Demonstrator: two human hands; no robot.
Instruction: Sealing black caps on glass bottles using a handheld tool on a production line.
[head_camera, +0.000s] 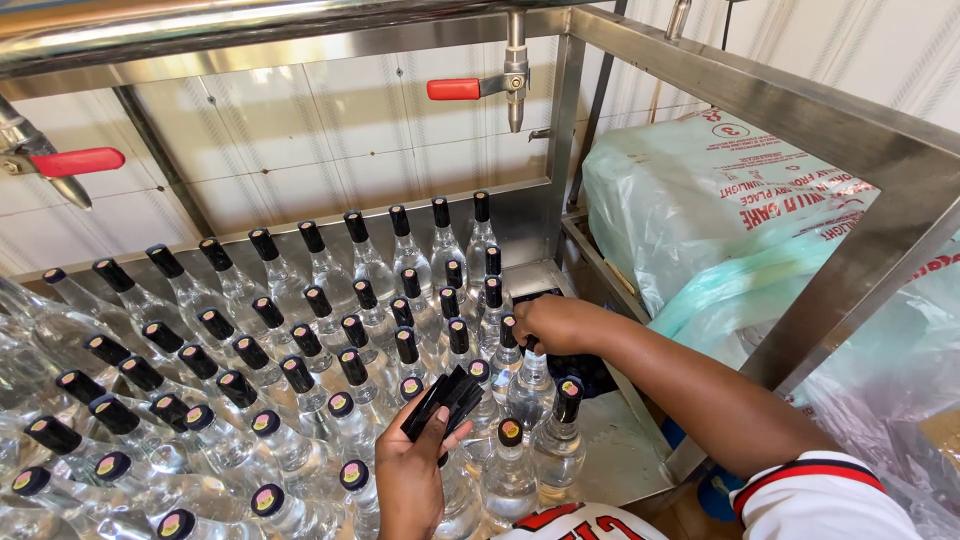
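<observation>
Reaching across worktop (610, 450), right hand (555, 322) curled over bottle (528, 385) top — grip hidden, cannot tell; left hand (412, 472) raised, closed round black sleeves (445, 398) — above capped bottles (300, 400).

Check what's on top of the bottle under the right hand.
Right hand covers the top of a clear bottle; its cap is hidden. Neighbouring bottles show black sleeves over caps. Left hand holds black sleeves.

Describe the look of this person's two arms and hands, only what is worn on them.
Both hands are bare: no gloves, rings or watch show on the left hand or the right hand. The right forearm is uncovered up to a short white sleeve with a red and dark band at its edge. The left arm is mostly out of view.
</observation>
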